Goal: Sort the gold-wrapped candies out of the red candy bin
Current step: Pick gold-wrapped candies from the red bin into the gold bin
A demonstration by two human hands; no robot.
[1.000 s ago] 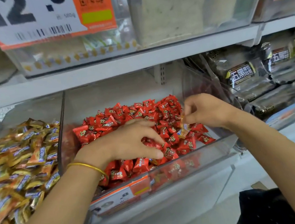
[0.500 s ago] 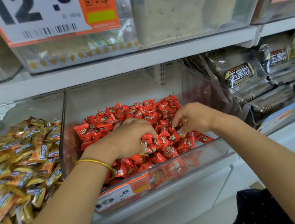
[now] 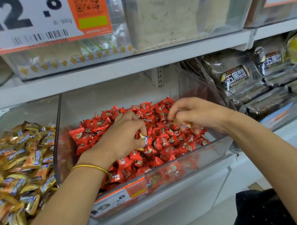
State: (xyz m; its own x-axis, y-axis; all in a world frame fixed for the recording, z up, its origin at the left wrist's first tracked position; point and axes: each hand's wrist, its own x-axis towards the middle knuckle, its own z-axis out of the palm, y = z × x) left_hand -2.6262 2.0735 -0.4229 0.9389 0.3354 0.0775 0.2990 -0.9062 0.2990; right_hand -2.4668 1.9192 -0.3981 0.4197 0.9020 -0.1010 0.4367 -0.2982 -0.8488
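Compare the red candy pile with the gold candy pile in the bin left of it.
Colour: the red candies have red wrappers with a dark logo; the gold candies are gold-orange with blue-white labels.
Shape: red candies look squarish, gold candies longer.
Handling: the left hand, pinching a stray gold candy, and the right hand are in the red pile; neither touches the gold pile.
Both are loose, wrapped sweets, side by side.

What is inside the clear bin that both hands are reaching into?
Red candies fill the clear bin. The left hand grips a gold-wrapped candy; the right hand seems to pinch another. Whatever lies under the hands and deeper in the pile is covered.
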